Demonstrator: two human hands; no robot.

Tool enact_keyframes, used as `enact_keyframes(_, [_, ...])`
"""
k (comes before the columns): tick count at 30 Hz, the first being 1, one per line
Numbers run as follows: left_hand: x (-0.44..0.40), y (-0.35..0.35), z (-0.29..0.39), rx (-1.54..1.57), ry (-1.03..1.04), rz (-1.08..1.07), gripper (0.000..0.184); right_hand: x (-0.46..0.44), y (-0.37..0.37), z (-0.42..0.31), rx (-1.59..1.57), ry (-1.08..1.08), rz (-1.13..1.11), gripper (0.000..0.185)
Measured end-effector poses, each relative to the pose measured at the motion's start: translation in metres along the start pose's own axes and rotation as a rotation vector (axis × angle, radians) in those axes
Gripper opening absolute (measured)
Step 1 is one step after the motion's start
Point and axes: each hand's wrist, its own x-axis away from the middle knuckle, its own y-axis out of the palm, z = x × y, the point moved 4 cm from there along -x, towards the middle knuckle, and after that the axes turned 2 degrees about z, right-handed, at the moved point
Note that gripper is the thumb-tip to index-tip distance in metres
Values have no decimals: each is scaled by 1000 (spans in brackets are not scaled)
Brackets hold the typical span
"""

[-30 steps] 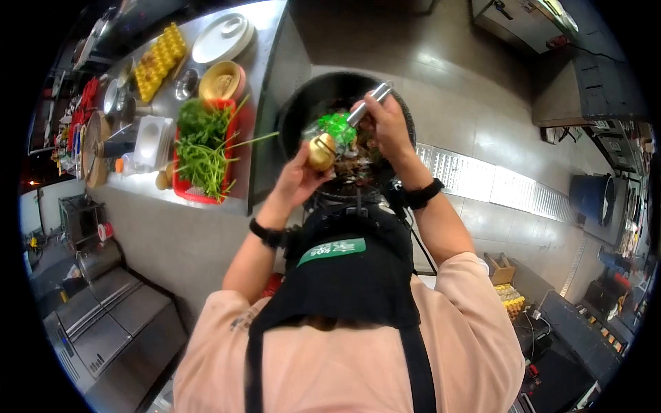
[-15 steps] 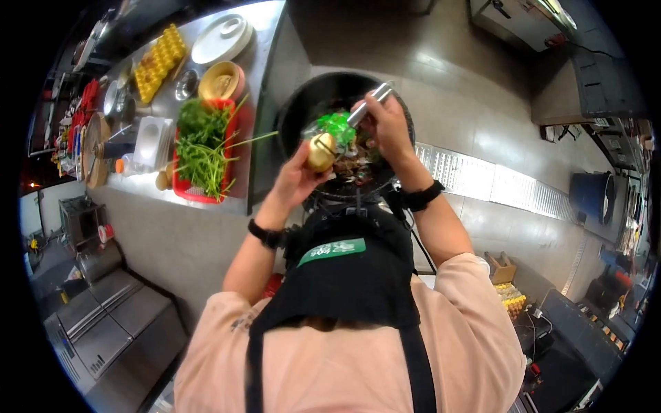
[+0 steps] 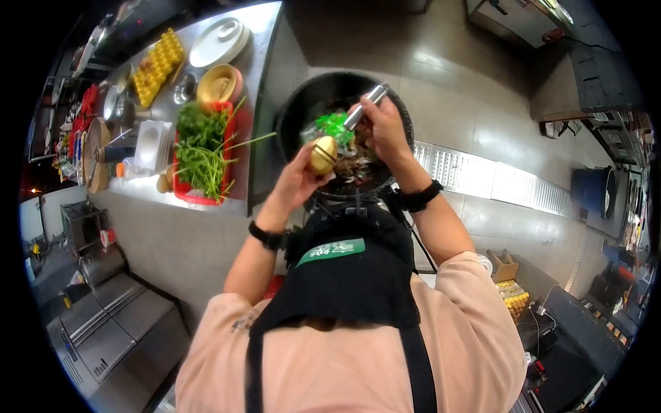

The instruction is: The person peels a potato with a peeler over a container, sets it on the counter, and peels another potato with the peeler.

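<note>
My left hand (image 3: 297,177) is wrapped around a pale yellow potato (image 3: 322,157), which has a dark stripe across its upper face. In my right hand (image 3: 387,129) is a peeler (image 3: 366,107), its silver handle slanting down and left towards the potato. The peeler's working end is hard to make out, so I cannot tell whether it touches the potato. Both hands are over a black bin (image 3: 292,103). Inside it lie bright green scraps or plastic (image 3: 332,126) and brownish waste (image 3: 354,168).
Left of the bin, a steel table (image 3: 265,89) carries a red basket (image 3: 200,200) of leafy greens (image 3: 201,148), white plates (image 3: 219,43), a yellow bowl (image 3: 217,84) and a yellow egg tray (image 3: 158,67). A floor drain grate (image 3: 475,175) runs to the right.
The potato has turned slightly in my left hand, showing a broader pale face. My right hand and the peeler have shifted slightly left.
</note>
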Motion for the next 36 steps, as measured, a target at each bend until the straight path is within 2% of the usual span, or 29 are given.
enact_keyframes(2, [2, 2, 0, -8, 22, -14, 40, -7, -5, 10, -19, -12, -23, 12])
enact_keyframes(5, [0, -5, -4, -4, 12, -14, 40, -24, -28, 18, 66, 12, 110, 15])
enact_keyframes(7, [0, -5, -3, 3, -5, -3, 41, -38, -49, 13, 290, -132, 182, 15])
enact_keyframes(9, [7, 6, 1, 8, -22, -129, 44, -38, -59, 5, 193, -93, 221, 13])
enact_keyframes(13, [10, 11, 3, 20, -4, -70, 45, -14, -27, -4, -13, -19, 153, 13])
enact_keyframes(15, [10, 14, 4, 55, -9, -45, 44, -12, -24, 9, -33, 13, 28, 12])
enact_keyframes(17, [11, 14, 2, 46, 12, -62, 45, -20, -36, 21, -51, 34, 42, 13])
enact_keyframes(19, [13, 13, 0, 37, 31, -81, 45, -30, -57, 19, 261, -67, 186, 13])
enact_keyframes(21, [13, 13, 2, 41, 48, -193, 45, -34, -74, 17, 181, -9, 203, 14])
enact_keyframes(27, [9, 7, 1, -6, 57, -94, 47, -11, -29, 10, -91, 39, 66, 13])
enact_keyframes(29, [11, 10, 1, -17, 76, -124, 49, -19, -40, 24, -66, 120, 79, 13])
enact_keyframes(31, [16, 16, 2, -26, 96, -155, 50, -30, -59, 29, 101, 27, 168, 13])
enact_keyframes(33, [22, 27, 5, 8, 133, -197, 52, -29, -69, 28, 84, 82, 237, 13])
enact_keyframes(36, [16, 15, 4, -60, 117, -224, 55, -15, -54, 12, -24, 50, 163, 14])
